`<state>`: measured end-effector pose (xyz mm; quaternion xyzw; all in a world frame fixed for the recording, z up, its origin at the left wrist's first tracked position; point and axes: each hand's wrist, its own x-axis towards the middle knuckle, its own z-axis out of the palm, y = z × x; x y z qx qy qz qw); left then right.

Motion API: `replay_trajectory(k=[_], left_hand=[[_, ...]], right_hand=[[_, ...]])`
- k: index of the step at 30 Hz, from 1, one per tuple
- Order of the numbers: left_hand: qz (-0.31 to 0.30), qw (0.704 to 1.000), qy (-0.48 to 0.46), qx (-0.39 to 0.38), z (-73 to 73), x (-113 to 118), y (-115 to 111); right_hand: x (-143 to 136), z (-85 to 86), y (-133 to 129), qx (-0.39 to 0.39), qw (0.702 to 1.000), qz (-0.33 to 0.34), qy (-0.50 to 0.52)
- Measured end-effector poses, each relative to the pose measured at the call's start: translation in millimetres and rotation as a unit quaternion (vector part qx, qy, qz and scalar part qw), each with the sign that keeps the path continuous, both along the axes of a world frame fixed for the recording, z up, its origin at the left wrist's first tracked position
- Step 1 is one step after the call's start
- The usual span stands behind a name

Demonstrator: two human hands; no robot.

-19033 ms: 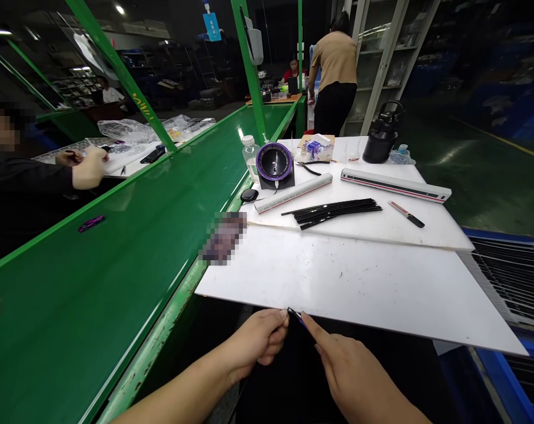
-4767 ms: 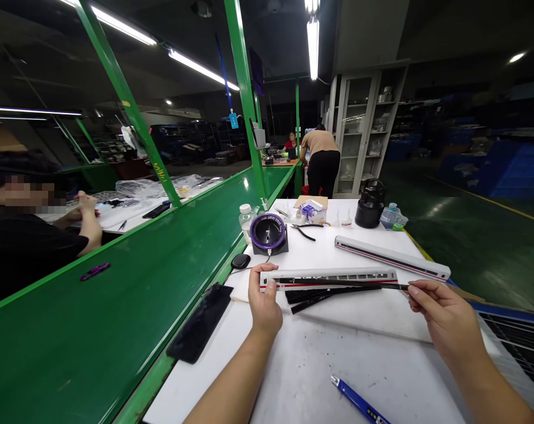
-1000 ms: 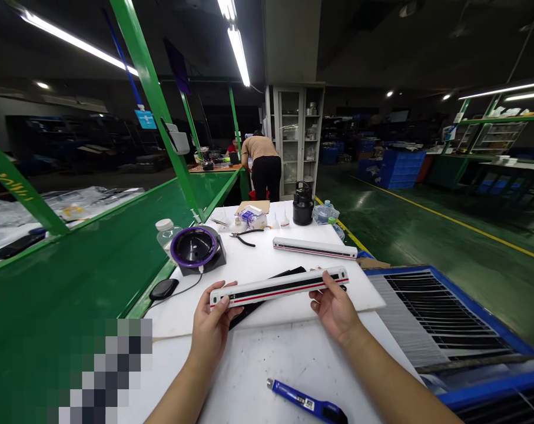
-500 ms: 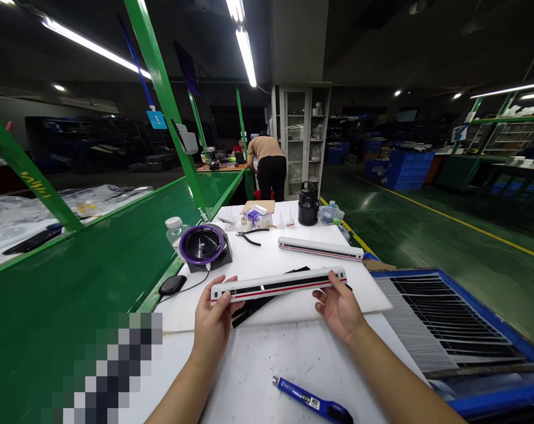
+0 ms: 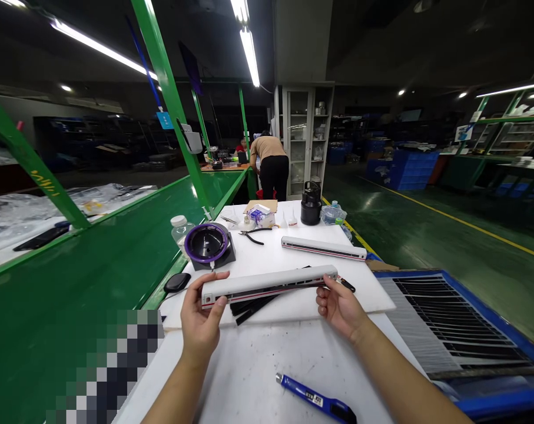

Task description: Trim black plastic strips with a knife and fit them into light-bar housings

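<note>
A: Gripping what with the left hand (image 5: 201,325)?

B: Clamping the left end of a white train car (image 5: 267,284), with thumb on the side and forefinger stretched along the roof.

A: And doing what with the right hand (image 5: 341,307)?

B: Touching the right end of the same car with thumb and forefinger, other fingers curled toward the palm. Impossible to say whether firmly pinching or only touching. Well apart from the left hand, with most of the car between.

A: Held where, exactly?

B: Above a white foam sheet (image 5: 366,294), in front of some loose black strips (image 5: 255,308); right end slightly higher in view, dark window band and red stripe toward the camera.

A: And close by?

B: Just beyond the right hand, a black-handled tool (image 5: 347,285), partly hidden. Farther back on the foam, a second train car (image 5: 323,248) and pliers (image 5: 254,237).

A: Over to the left?

B: A purple-rimmed round device (image 5: 207,242) beside a clear bottle (image 5: 181,234), with a rounded black object (image 5: 177,282) nearer the left hand.

A: And in the foreground?

B: A blue utility knife (image 5: 315,398), lying on a white board (image 5: 258,353), apart from both hands.
</note>
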<state>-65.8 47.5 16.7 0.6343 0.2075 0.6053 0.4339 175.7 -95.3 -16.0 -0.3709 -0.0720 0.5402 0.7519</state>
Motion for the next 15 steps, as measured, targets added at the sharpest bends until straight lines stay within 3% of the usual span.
replay_trajectory(k=[10,15], left_hand=[[-0.015,0.999,-0.027,-0.033,-5.7,2.2,2.1],[-0.08,0.981,-0.071,-0.161,-13.3,6.8,9.0]], right_hand=[[4.1,-4.9,-0.5,-0.023,0.998,0.035,0.04],[5.9,-6.4,0.5,-0.038,0.999,0.021,0.014]])
